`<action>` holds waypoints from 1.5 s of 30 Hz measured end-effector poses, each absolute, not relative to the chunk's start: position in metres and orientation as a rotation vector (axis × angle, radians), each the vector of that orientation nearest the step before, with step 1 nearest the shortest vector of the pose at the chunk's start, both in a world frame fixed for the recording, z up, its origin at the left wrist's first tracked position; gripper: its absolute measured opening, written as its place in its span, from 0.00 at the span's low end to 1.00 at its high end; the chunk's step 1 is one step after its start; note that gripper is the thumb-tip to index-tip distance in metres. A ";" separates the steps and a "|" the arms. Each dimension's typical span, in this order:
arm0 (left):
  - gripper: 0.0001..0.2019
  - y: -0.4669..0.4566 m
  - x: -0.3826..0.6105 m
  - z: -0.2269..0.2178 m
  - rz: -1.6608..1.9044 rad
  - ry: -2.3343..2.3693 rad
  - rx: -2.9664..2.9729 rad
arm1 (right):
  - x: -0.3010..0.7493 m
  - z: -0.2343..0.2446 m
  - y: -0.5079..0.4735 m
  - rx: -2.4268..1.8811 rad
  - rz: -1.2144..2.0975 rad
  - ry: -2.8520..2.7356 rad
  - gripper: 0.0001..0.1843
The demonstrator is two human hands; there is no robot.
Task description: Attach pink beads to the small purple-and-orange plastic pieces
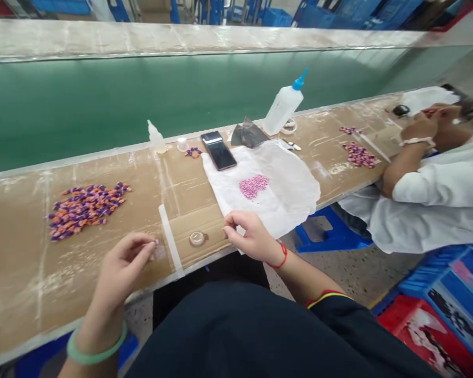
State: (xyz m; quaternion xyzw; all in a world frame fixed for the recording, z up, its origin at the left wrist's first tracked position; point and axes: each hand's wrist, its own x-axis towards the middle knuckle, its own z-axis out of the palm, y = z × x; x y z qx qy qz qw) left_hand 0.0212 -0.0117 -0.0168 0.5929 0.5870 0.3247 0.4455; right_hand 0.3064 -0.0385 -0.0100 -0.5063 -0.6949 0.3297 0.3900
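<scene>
My left hand [128,265] is over the cardboard-covered table near its front edge, thumb and fingertips pinched on a tiny pinkish piece too small to name. My right hand [249,236] is closed in a pinch at the near edge of a white cloth or sheet [295,181]; whatever is between its fingertips is too small to make out. Between both hands a small round dish [197,239] sits on a cardboard piece [187,220]. Tiny pink beads [253,186] lie heaped on the white sheet. A pile of purple, orange and pink pieces [84,210] lies left.
Behind stand a small dropper bottle [156,139], a white cap [182,144], a beaded ring [193,152], a phone [218,150] and a large blue-tipped bottle [284,108]. A white strip [171,239] borders the cardboard. At right, another person's hands [425,126] work near bead piles [360,155].
</scene>
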 end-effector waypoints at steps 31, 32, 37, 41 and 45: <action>0.05 -0.052 0.045 -0.028 0.754 1.169 1.298 | 0.276 -0.024 -0.006 -1.234 0.271 -2.869 0.10; 0.05 -0.052 0.046 -0.028 0.756 1.167 1.297 | 0.276 -0.024 -0.006 -1.225 0.248 -2.886 0.10; 0.05 -0.053 0.047 -0.030 0.763 1.158 1.272 | 0.273 -0.022 -0.005 -1.203 0.153 -2.956 0.10; 0.06 -0.054 0.047 -0.031 0.748 1.173 1.252 | 0.272 -0.021 -0.004 -1.185 0.152 -2.959 0.09; 0.05 -0.055 0.046 -0.033 0.763 1.180 1.237 | 0.269 -0.021 -0.004 -1.182 0.138 -2.971 0.09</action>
